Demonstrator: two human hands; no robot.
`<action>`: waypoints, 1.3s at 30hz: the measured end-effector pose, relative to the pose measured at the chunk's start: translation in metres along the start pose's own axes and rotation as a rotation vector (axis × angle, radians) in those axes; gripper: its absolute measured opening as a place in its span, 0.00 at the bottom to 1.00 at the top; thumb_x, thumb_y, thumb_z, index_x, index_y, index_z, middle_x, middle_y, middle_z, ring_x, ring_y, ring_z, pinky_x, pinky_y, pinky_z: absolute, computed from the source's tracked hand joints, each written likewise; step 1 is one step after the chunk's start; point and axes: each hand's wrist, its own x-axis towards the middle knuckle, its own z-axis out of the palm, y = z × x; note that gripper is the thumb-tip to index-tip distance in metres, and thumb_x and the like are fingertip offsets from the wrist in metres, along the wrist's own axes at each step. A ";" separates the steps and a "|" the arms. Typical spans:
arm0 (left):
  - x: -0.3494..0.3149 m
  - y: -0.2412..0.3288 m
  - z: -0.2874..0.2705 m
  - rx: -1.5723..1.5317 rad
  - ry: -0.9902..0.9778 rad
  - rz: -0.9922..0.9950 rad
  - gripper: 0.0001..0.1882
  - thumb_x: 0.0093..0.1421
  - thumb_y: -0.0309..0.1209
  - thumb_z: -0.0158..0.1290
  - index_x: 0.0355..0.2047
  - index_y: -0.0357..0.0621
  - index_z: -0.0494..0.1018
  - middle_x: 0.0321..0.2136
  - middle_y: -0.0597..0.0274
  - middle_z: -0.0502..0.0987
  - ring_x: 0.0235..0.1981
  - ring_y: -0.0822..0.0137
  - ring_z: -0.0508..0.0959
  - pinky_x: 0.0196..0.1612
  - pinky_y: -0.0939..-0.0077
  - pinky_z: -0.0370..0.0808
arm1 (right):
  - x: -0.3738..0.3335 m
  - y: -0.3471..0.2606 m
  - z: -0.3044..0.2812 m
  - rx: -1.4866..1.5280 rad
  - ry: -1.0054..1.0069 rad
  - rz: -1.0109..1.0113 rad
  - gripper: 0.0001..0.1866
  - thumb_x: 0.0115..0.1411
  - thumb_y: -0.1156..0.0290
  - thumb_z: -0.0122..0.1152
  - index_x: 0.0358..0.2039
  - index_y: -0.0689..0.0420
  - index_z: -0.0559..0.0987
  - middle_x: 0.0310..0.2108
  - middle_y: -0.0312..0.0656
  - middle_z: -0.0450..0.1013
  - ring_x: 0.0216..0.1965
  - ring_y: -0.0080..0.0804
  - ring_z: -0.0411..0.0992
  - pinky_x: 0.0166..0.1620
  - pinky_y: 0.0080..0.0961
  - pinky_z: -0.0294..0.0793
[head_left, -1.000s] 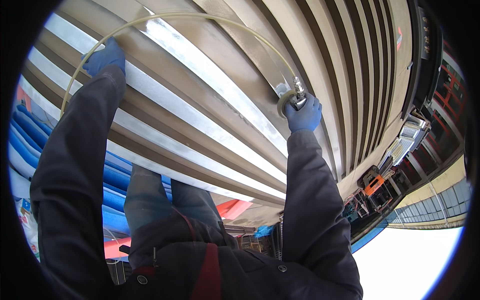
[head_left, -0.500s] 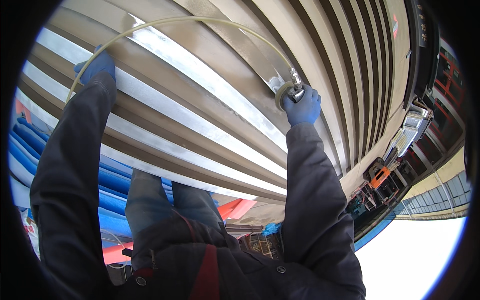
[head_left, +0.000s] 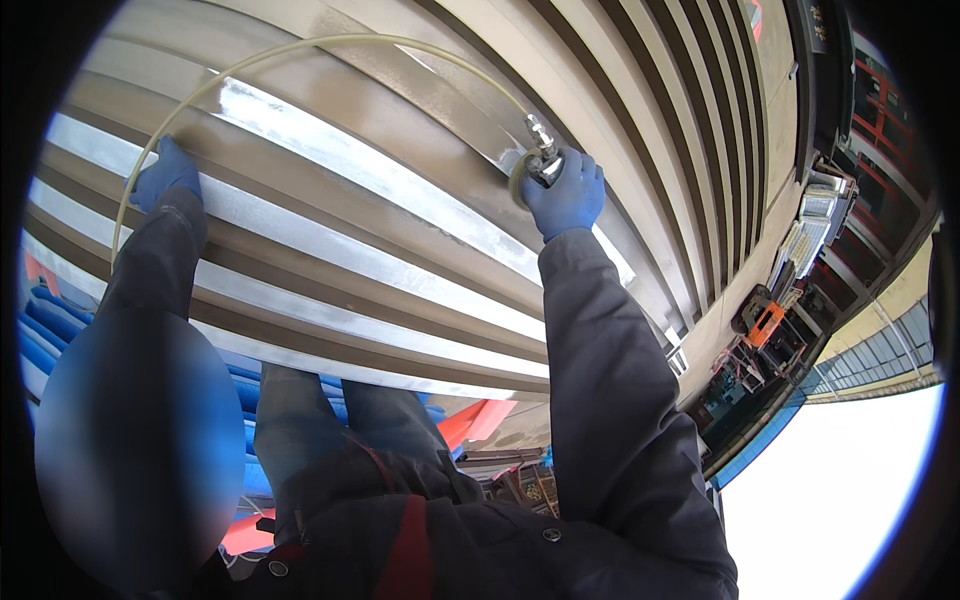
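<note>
A small air-driven sander (head_left: 535, 160) sits right of centre in the upper frame, its round pad flat against a long metal beam (head_left: 380, 180). It looks light but likely buzzy, a rigid little tool best gripped around its body, behind the pad. Its metal fitting points up and left, and a pale stiff-springy hose (head_left: 300, 50) arcs from it across the top of the frame to the far left. The right hand (head_left: 567, 195), in a blue glove, is wrapped closed around the sander. The left hand (head_left: 165, 172), also gloved, lies at the upper left, fingers spread on another beam beside the hose. The beams run diagonally from upper left to lower right.
</note>
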 end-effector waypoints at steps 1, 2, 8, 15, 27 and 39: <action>0.003 0.001 0.001 -0.016 -0.015 -0.025 0.51 0.63 0.70 0.60 0.59 0.27 0.71 0.61 0.32 0.76 0.59 0.39 0.83 0.63 0.49 0.81 | 0.003 -0.008 0.001 0.002 0.005 0.000 0.29 0.51 0.52 0.82 0.50 0.50 0.83 0.51 0.47 0.79 0.53 0.53 0.76 0.58 0.48 0.78; 0.005 -0.001 0.000 -0.050 -0.060 -0.049 0.55 0.63 0.71 0.60 0.64 0.25 0.70 0.63 0.30 0.75 0.60 0.39 0.83 0.63 0.49 0.80 | 0.004 -0.010 0.001 0.003 0.014 -0.039 0.28 0.51 0.52 0.82 0.50 0.50 0.83 0.50 0.47 0.80 0.53 0.53 0.76 0.57 0.48 0.78; -0.008 0.003 -0.008 -0.169 -0.110 -0.086 0.57 0.64 0.72 0.58 0.66 0.24 0.67 0.64 0.29 0.74 0.62 0.39 0.82 0.65 0.48 0.79 | -0.029 0.058 -0.005 -0.009 0.025 0.055 0.24 0.52 0.52 0.82 0.44 0.51 0.84 0.45 0.48 0.80 0.49 0.54 0.77 0.51 0.51 0.79; -0.004 0.001 -0.008 -0.115 -0.083 -0.072 0.57 0.64 0.73 0.57 0.66 0.24 0.65 0.65 0.29 0.75 0.63 0.40 0.81 0.66 0.47 0.78 | -0.064 0.124 -0.008 -0.106 0.012 0.074 0.28 0.49 0.54 0.83 0.46 0.52 0.83 0.45 0.47 0.79 0.50 0.53 0.76 0.55 0.50 0.78; 0.001 0.003 -0.004 -0.282 -0.134 -0.074 0.53 0.64 0.70 0.60 0.64 0.24 0.73 0.58 0.30 0.82 0.54 0.39 0.86 0.59 0.49 0.83 | 0.012 -0.011 -0.001 0.095 0.087 -0.064 0.27 0.51 0.49 0.81 0.47 0.47 0.82 0.45 0.45 0.77 0.50 0.50 0.76 0.51 0.51 0.76; -0.016 0.007 -0.019 -0.190 -0.010 -0.098 0.53 0.61 0.72 0.62 0.60 0.28 0.71 0.57 0.34 0.81 0.57 0.39 0.85 0.60 0.46 0.83 | -0.071 0.156 -0.014 -0.032 0.024 0.050 0.26 0.51 0.56 0.82 0.48 0.51 0.83 0.45 0.48 0.79 0.47 0.54 0.77 0.51 0.50 0.79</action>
